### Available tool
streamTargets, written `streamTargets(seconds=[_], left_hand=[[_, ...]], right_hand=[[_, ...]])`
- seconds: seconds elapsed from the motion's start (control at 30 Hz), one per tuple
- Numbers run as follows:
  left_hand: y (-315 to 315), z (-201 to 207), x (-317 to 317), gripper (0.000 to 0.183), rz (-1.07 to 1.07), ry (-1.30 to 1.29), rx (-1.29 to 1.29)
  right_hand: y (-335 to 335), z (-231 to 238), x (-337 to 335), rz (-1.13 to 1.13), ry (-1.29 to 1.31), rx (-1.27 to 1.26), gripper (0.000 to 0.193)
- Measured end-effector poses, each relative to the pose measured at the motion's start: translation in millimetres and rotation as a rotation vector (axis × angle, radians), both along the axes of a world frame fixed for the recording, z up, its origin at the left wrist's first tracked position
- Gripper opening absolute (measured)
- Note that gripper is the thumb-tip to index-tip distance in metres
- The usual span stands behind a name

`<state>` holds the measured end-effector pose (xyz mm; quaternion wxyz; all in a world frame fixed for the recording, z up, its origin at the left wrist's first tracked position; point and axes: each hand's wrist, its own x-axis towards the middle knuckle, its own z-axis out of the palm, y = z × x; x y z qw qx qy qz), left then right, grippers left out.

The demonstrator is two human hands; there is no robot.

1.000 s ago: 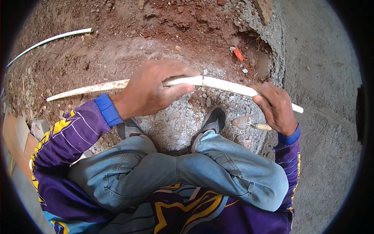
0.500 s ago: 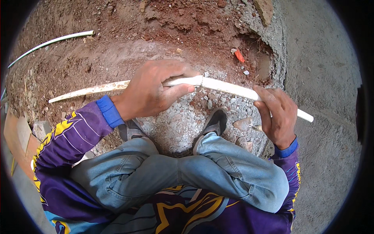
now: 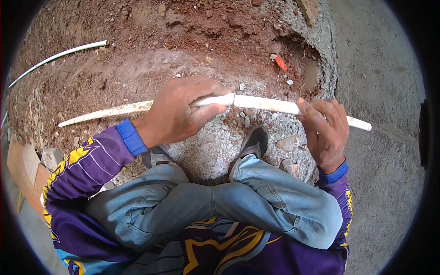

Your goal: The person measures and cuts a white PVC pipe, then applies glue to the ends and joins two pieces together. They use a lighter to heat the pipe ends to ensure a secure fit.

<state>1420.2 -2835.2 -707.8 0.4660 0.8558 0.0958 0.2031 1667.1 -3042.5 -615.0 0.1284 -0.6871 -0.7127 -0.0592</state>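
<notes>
A long white plastic pipe (image 3: 266, 103), smeared with reddish dirt toward its left end, stretches across in front of me above the ground. Around its left-middle part my left hand (image 3: 178, 107) is closed, thumb and fingers lying along the pipe. Just right of those fingertips a joint line shows where a wider section meets the narrower one. My right hand (image 3: 324, 130) grips the pipe farther right, and its open end sticks out past the knuckles. Under the right hand, a small pointed trowel (image 3: 288, 144) lies on the gravel, its handle partly hidden.
Another pale pipe (image 3: 59, 54) lies on the reddish soil at the far left. An orange scrap (image 3: 280, 63) sits beside a hollow near the broken concrete edge. Grey concrete (image 3: 380, 91) spans the right side. Boards (image 3: 27, 169) and a rubble block (image 3: 51, 159) are at lower left.
The pipe has levelled out somewhat: its right end has risen and its left end dropped slightly. Both hands keep their hold on it.
</notes>
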Motion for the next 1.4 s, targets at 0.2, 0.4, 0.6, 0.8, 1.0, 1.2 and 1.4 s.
streamTargets(seconds=[0.2,0.4,0.6,0.8,1.0,1.2,1.4], left_hand=[[-4,0,-1,0.031,0.027,0.032,-0.019],[-10,-9,-2,0.034,0.044,-0.055,0.070],[-12,-11,-3,0.035,0.030,-0.039,0.035],[-7,-6,-2,0.033,0.012,-0.029,0.025],[-5,-6,-3,0.031,-0.031,-0.021,-0.020],[4,-1,-1,0.029,-0.025,-0.011,-0.014],[5,3,-1,0.029,-0.016,-0.022,-0.025]], right_hand=[[7,8,1,-0.026,0.086,-0.143,0.040],[12,10,11,0.037,0.197,-0.206,0.038],[12,13,21,0.035,0.270,-0.415,0.036],[6,1,18,0.033,0.350,-0.343,0.036],[3,-2,12,0.107,0.154,-0.191,0.045],[-2,-16,2,0.084,-0.065,0.040,0.049],[-3,-16,-2,0.028,-0.111,0.099,0.051]])
